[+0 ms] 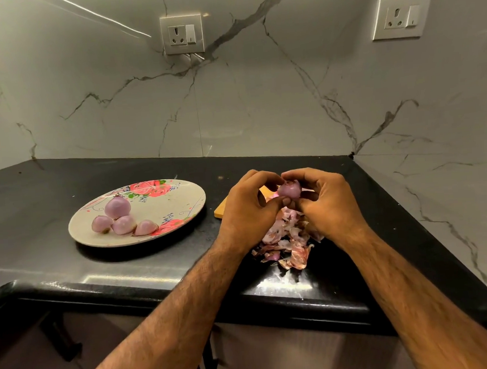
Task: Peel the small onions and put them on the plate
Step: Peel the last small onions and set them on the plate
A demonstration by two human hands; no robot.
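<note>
Four peeled onions [123, 224] are laid on the plate [163, 207] at left, while a fifth onion [289, 189] is pinched over a heap of skins [286, 239] by the left hand [247, 210] and right hand [330, 204], the plate lying nearer the left.

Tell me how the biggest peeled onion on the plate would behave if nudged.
The biggest peeled onion looks round, so it would probably roll across the shallow plate. Its glossy bare surface suggests it may be slippery.
</note>
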